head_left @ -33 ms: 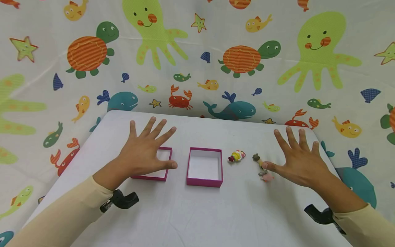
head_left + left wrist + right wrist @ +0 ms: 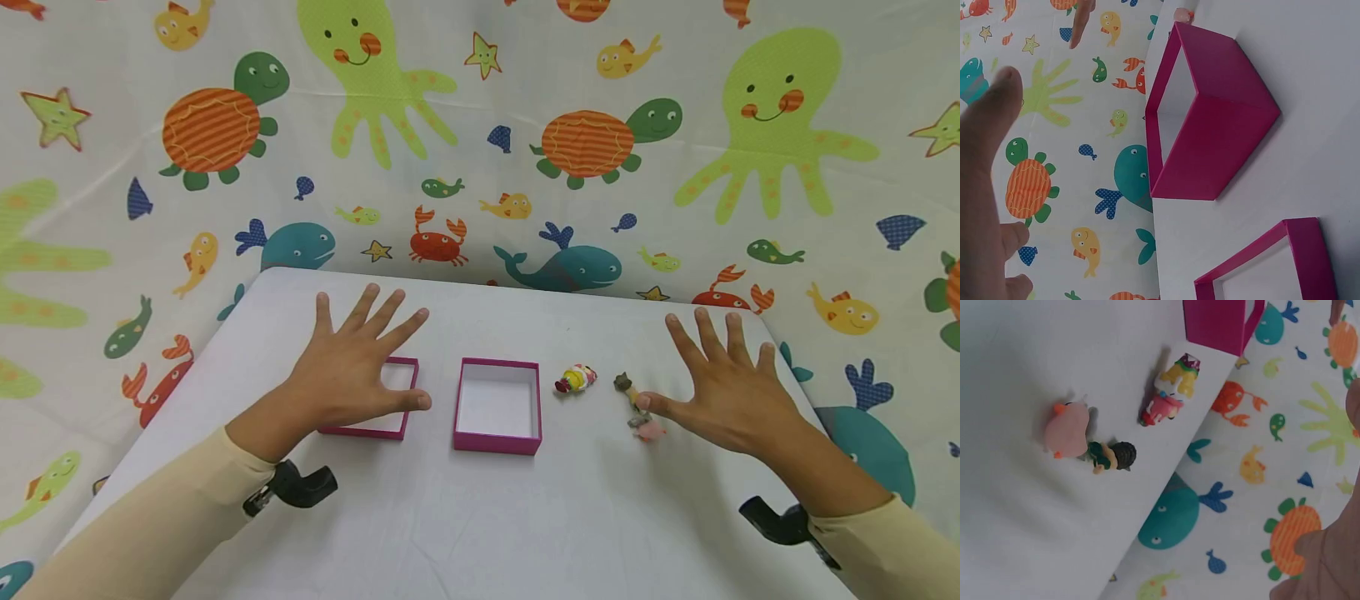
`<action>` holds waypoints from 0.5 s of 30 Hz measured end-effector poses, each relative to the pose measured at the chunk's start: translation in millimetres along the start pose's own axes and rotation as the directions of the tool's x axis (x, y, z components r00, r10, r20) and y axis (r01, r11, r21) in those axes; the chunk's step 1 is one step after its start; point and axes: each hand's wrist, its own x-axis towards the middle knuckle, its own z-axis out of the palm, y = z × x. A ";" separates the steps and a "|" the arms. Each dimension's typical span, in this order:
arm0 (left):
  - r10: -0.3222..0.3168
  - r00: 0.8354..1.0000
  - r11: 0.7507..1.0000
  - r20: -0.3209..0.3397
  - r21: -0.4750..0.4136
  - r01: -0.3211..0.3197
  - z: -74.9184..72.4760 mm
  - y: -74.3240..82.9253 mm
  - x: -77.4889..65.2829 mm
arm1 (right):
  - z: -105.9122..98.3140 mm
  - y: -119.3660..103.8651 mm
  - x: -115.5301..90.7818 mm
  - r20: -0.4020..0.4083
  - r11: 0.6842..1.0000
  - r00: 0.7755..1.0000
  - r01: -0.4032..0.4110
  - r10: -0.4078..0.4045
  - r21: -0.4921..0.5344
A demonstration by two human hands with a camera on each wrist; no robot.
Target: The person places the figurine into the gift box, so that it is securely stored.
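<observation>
With fingers spread and straight, my left hand (image 2: 337,375) hovers over a shallow magenta box lid (image 2: 367,433), covering part of it and holding nothing. Right of it stands a deeper magenta box (image 2: 497,443) with a white inside, its top uncovered. A yellow, white and pink toy figurine (image 2: 576,379) lies beside that box. My right hand (image 2: 731,400), also spread and holding nothing, is above the table at the right. Near its thumb lie a dark-haired figurine (image 2: 1113,456) and a pink toy figure (image 2: 1067,430), close together.
A white table (image 2: 465,525) bears everything, its far edge against a curtain (image 2: 480,100) printed with sea animals. Black camera mounts (image 2: 300,485) sit at both wrists.
</observation>
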 end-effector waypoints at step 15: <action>0.049 0.999 0.987 -0.013 -0.153 -0.051 20.1 12.5 0.5 | 15.4 -2.6 7.9 -0.041 0.999 0.999 0.029 -0.027 0.029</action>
